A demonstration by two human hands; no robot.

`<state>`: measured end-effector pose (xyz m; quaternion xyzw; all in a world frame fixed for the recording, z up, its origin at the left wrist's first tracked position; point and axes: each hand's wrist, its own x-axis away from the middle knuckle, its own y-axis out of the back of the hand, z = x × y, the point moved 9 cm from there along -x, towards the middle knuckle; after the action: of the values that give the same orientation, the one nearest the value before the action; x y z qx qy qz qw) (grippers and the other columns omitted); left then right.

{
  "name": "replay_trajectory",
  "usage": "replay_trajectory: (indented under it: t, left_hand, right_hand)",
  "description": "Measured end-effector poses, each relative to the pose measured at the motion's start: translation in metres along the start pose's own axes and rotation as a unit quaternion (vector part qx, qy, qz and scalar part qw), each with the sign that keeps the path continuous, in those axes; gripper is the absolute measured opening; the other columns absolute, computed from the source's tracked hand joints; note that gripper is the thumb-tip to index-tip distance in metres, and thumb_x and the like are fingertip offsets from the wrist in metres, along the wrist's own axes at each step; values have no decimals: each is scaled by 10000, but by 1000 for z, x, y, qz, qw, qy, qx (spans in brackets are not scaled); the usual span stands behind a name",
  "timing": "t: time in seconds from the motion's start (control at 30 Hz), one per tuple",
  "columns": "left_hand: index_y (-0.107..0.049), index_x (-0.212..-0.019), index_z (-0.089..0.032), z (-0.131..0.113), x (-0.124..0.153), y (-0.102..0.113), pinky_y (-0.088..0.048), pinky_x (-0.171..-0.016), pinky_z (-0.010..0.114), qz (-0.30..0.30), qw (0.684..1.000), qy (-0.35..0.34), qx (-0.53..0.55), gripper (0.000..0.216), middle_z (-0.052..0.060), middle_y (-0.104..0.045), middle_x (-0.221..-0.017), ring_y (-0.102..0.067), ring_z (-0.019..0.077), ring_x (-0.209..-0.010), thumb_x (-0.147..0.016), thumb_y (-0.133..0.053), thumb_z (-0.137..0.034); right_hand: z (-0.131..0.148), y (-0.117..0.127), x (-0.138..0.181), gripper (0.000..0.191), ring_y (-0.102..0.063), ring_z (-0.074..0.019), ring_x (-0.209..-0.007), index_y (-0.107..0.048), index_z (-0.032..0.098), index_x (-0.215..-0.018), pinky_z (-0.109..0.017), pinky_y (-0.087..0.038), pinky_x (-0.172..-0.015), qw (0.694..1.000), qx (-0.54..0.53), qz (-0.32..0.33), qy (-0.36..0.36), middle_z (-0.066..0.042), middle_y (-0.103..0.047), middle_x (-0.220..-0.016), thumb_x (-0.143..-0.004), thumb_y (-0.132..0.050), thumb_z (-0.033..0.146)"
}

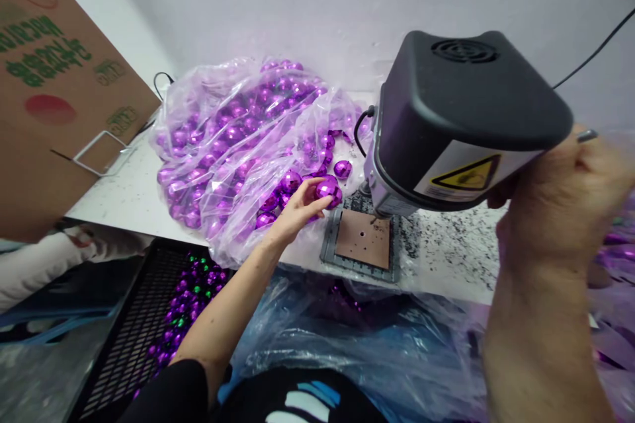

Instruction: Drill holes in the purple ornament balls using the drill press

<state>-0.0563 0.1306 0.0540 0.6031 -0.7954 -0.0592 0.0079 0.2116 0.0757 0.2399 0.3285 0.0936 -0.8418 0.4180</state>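
Note:
My left hand [300,211] pinches a shiny purple faceted bauble [328,192] between thumb and fingers, just above the back left corner of a drill press base. On that base [395,258] lies a square brown plate [364,238] with a small hole in it. The black drill press head [476,106] looms over the right of the base and hides its drill bit. Beside the head, my right hand [560,192] is closed in a fist, slightly blurred; what it grips is hidden. Another purple bauble [342,169] sits on the white table behind my left hand.
A clear plastic bag [223,145] full of purple baubles lies at left. Dark shavings [446,244] litter the table [476,271]. A cardboard box [64,99] stands far left, a person's sleeve [34,264] below it. Under the table edge, a black crate [124,330] holds purple and green baubles.

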Motion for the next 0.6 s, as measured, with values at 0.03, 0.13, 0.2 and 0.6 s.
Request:
replay_trajectory:
  t: [0.03,0.13,0.2,0.6]
  left_hand:
    - [-528,-1300,-213,3,9,-5,-512,-744,327,29,994,40,97,497,97,-666,-1121,-675,208,-909,-893,-609,-487]
    - [-597,-1210,-203,12,36,-26,-495,-696,321,99,945,139,278,495,133,-683,-1154,-695,230,-894,-871,-591,-564]
    - [-626,-1170,-199,19,46,-37,-488,-690,315,116,920,178,330,511,143,-681,-1199,-689,219,-885,-879,-550,-612]
    - [-616,-1150,-180,35,38,-50,-512,-769,289,52,963,131,229,523,90,-689,-1110,-662,196,-947,-747,-772,-476]
  right_hand:
    - [0,0,0,491,-337,-49,-358,-418,159,-559,-232,-199,-338,1000,0,-1,-2,50,-313,-438,-853,-566,523]
    - [1,-2,-1,487,-321,-39,-363,-402,163,-553,-220,-206,-336,1000,-11,-5,-4,55,-282,-443,-846,-574,512]
    - [4,-3,-2,489,-322,-38,-369,-393,165,-549,-218,-212,-333,1000,-20,0,-1,57,-268,-445,-838,-584,510]
    - [-1,-3,-2,501,-338,-53,-336,-412,162,-554,-229,-202,-321,999,-8,9,-39,56,-327,-424,-820,-589,547]
